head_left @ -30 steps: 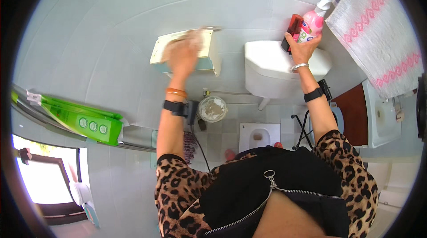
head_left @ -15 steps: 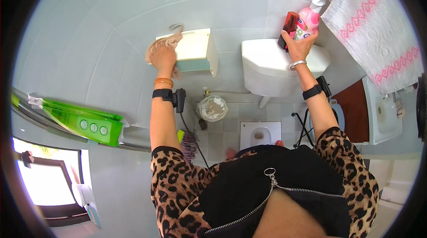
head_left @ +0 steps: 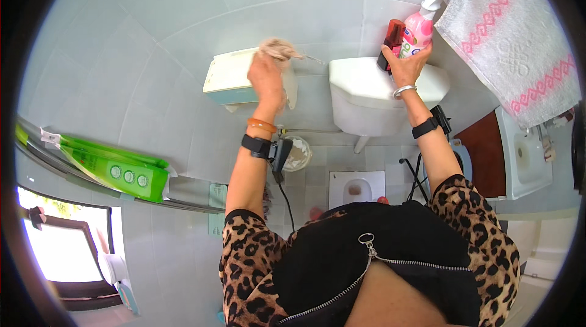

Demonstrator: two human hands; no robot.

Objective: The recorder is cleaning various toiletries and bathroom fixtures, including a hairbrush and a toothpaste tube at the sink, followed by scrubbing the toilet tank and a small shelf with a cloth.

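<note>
Our left fingers clamp a crumpled cloth against the top of the cream wall box. Our right fingers close around a pink bottle and a red item, just above the white cistern. A towel hangs beside them.

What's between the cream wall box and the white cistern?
In the head view, the left hand with a crumpled cloth sits at the right end of the cream wall box; past it only bare grey wall tile up to the white cistern.
</note>
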